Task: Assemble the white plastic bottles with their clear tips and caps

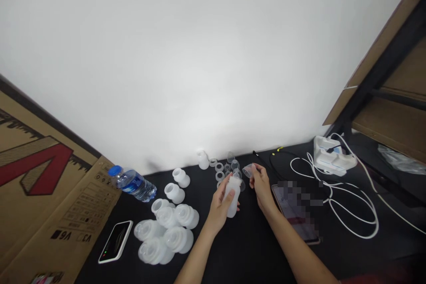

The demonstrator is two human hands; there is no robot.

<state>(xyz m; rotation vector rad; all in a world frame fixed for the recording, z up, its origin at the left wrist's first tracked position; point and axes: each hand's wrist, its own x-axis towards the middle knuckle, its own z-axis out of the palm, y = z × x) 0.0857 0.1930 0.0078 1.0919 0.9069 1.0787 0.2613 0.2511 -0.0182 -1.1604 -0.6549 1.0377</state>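
One cardboard box [63,213] far L of the L hand [218,204], then a white-edged device [116,242] & a water btl [135,185] w/ blue cap, lying on the black desk [253,239]. Closer to that hand: a cluster of white btls [179,238], mostly w/ clear tops; open btls [175,193] beyond them. L hand is wrapped round the held btl [234,204], mouth up. Just past the hands, clear rings [219,172] & clear domes [234,164] in a loose group. R hand [262,184], apart from the L, pinches a clear cap [247,170] near the held btl, not touching it. R of the R hand: tablet [289,206] lying flat, screen partly pixelated, then looped white cable [364,237] & white power strip [328,154] w/ black plug [333,147] in it
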